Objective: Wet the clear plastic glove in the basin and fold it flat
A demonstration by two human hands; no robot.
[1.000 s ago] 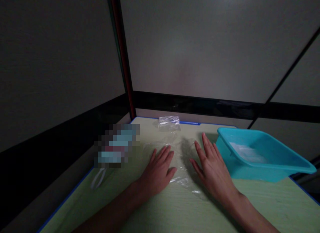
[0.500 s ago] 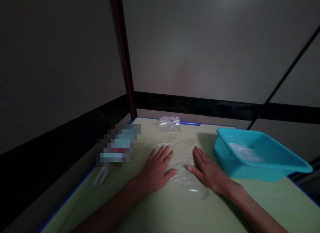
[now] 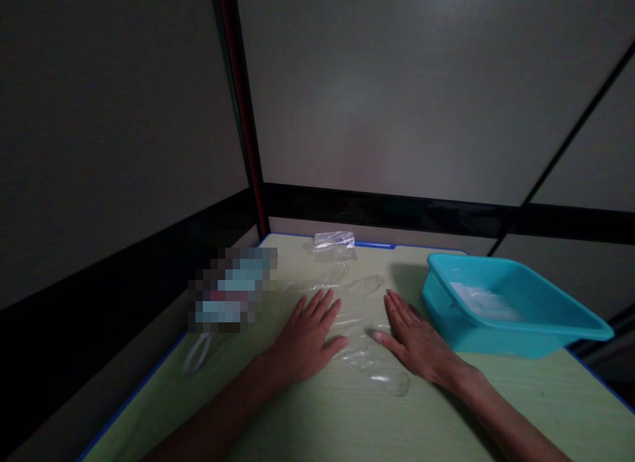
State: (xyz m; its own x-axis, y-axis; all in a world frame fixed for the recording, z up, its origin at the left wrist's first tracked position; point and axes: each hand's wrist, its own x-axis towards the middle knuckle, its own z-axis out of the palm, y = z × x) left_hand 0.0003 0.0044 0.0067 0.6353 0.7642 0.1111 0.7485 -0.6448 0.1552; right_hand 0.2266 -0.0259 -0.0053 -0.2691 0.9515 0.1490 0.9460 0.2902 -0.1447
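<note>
The counter [image 3: 317, 425] is pale and smooth, with faint wood-like grain and a blue edge. On it, mid-counter, lies a thin clear plastic piece [image 3: 364, 359], wrinkled and glossy, with rounded, finger-like lobes; one points toward the viewer, two away. Left of it the left hand [image 3: 308, 343] rests palm down, grip wide, fingers fanned over the film. At its right side lies the right hand [image 3: 415, 343], also flattened and wide in grip, fingers together, thumb out by the film. A soft pale loop [image 3: 197, 353] hangs from a pixelated bluish item [image 3: 231, 290] by the left edge. Past the right hand sits a turquoise plastic basin [image 3: 501, 341], flared and rimmed, holding something white, flat and sheet-like [image 3: 483, 302]. Farther back lies a crinkled clear packet [image 3: 334, 245], before a smooth grey wall [image 3: 387, 104] banded in shiny black.
</note>
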